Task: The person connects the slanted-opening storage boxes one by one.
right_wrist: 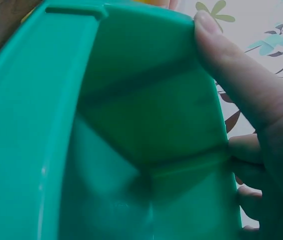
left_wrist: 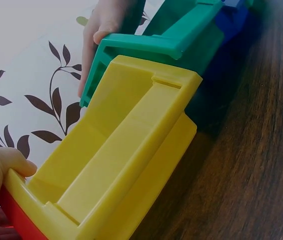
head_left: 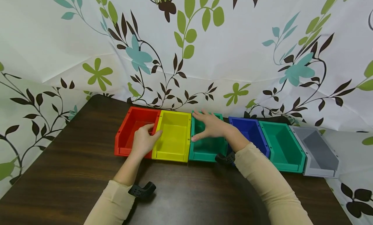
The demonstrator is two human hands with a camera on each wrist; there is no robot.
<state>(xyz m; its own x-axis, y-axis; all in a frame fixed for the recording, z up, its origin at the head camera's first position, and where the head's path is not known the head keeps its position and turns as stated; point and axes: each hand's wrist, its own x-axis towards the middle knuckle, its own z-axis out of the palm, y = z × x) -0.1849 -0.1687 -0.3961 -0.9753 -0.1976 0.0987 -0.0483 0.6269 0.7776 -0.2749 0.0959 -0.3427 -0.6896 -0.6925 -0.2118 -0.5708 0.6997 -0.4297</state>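
Observation:
My left hand (head_left: 143,140) grips the adjoining side walls of a red bin (head_left: 123,134) and a yellow bin (head_left: 175,134). In the left wrist view, its thumb lies over the yellow rim and its fingers are on the red side. My right hand (head_left: 214,125) is at the back left of a green bin (head_left: 208,148), next to the yellow one. In the right wrist view, that thumb (right_wrist: 231,65) rests straight along the green rim and the other fingers are by the back edge, partly hidden. No contents show in these three bins.
To the right stand a blue bin (head_left: 256,134), another green bin (head_left: 291,147) and a grey bin (head_left: 319,150). A narrow gap separates the blue bin from the green one by my right hand. The dark wooden table (head_left: 186,192) meets a leaf-patterned cloth (head_left: 204,63) behind the row.

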